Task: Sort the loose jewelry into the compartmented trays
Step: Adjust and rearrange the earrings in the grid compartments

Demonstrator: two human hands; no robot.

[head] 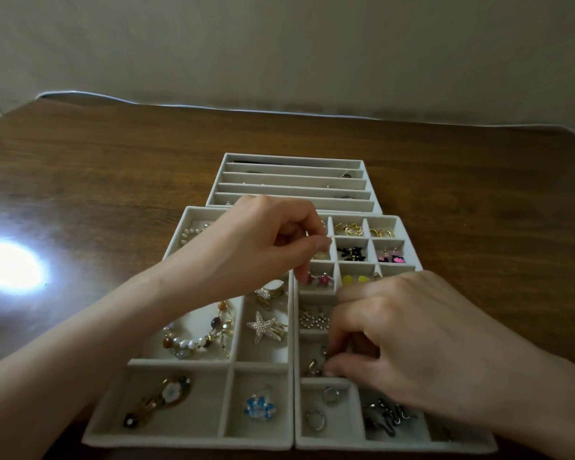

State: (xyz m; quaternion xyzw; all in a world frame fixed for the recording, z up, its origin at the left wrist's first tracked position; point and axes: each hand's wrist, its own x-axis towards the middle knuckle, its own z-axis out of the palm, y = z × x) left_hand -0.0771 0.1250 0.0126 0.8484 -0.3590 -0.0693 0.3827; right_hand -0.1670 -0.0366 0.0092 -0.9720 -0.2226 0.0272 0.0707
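RIGHT HAND AT WORK: A person's right hand (412,343) closes thumb and curled fingertips (332,371) on a small bronze-gold hoop earring (312,365) in a middle cell of the pale grey velvet tray of small square cells (395,444).

The step appears to be settling or picking out this one piece. It is best done by pinching the hoop alone and lifting straight up, so that it does not snag the bits beside it. The wrist should stay clear of the dividers.

The earring lies at nine o'clock of the fingertips, touching them. Whether it is off the cell floor cannot be told. A silver bead cluster (314,318) lies in the cell at twelve o'clock, and plain silver hoops (329,395) in the cell at six.

At eleven o'clock the left hand (256,247) hangs over the far cells with fingers curled and thumb meeting forefinger. What it holds, if anything, is not visible.

At nine o'clock, touching this tray, a matching grey velvet tray of large compartments (186,441) holds a pearl-studded starfish clip (263,327). A third grey tray of long slots (296,157) lies at twelve o'clock on the brown wooden table (113,177).
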